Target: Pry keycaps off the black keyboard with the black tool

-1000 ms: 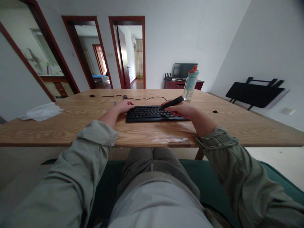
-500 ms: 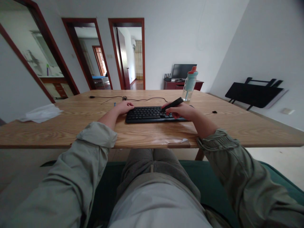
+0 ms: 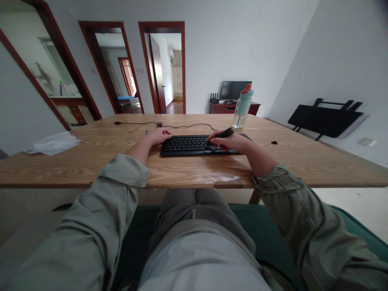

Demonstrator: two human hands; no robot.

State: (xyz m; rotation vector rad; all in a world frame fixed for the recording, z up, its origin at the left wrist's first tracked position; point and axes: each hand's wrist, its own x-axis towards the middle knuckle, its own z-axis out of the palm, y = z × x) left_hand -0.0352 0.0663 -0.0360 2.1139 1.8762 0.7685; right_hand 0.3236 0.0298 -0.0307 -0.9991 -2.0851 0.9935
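A black keyboard (image 3: 184,146) lies flat on the wooden table in front of me. My left hand (image 3: 159,136) holds its upper left corner, fingers at the edge. My right hand (image 3: 230,142) is closed around a thick black pen-shaped tool (image 3: 224,133), held at a slant over the right half of the keys. The tool's lower end is near the keys; I cannot tell whether it touches them, nor its exact kind. The right hand covers part of the keyboard's right side.
Behind the keyboard, a black cable (image 3: 182,127) runs across the wooden table (image 3: 115,169). A clear bottle with a teal and red lid (image 3: 242,107) stands beyond my right hand. White cloth or paper (image 3: 53,143) lies at left, a small black object (image 3: 274,142) at right.
My right hand has shifted slightly, and the black tool leans a little flatter over the keys. The left hand stays at the keyboard's corner.
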